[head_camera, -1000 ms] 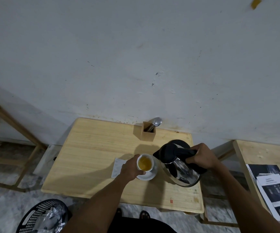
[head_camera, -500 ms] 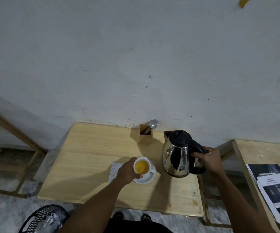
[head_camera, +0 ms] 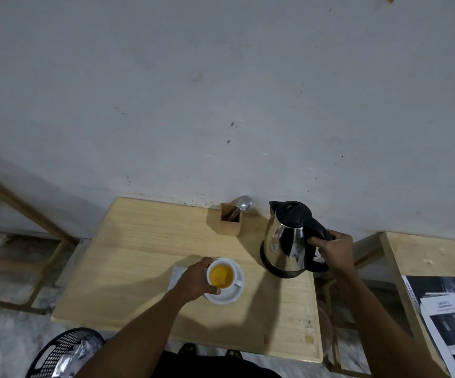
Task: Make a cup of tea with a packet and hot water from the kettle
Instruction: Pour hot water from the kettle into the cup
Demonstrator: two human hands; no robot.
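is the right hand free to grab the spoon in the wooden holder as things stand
Probably not right away. The right hand is closed on the kettle handle, and the kettle stands between it and the spoon in the wooden holder. Letting go and reaching over or behind the kettle looks feasible.
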